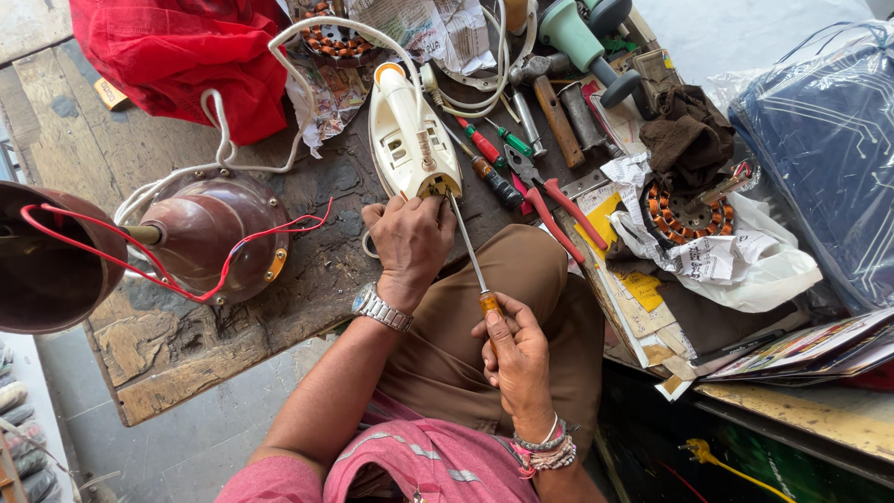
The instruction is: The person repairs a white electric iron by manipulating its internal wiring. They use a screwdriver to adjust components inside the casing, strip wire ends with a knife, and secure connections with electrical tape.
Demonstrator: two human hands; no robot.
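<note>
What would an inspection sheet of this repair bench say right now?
Surface: worn wooden bench, scuffed.
Job's things: white clothes iron, soleplate down; long screwdriver at its rear end.
Clutter: red-handled pliers, small screwdrivers, hammer, copper-wound stators, papers.
Hands: left hand steadies the iron; right hand grips the screwdriver handle.
Cables: white cord looped; red wires on brown fan motor.
Surroundings: red cloth, blue bag.

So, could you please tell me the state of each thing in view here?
White plastic clothes iron: upside down on the bench, rear end steadied by the left hand.
Long steel screwdriver with orange handle: held in the right hand, tip at the iron's rear.
Red-handled pliers: lying unused.
Brown metal fan motor housing: closed, red wires trailing.
</note>
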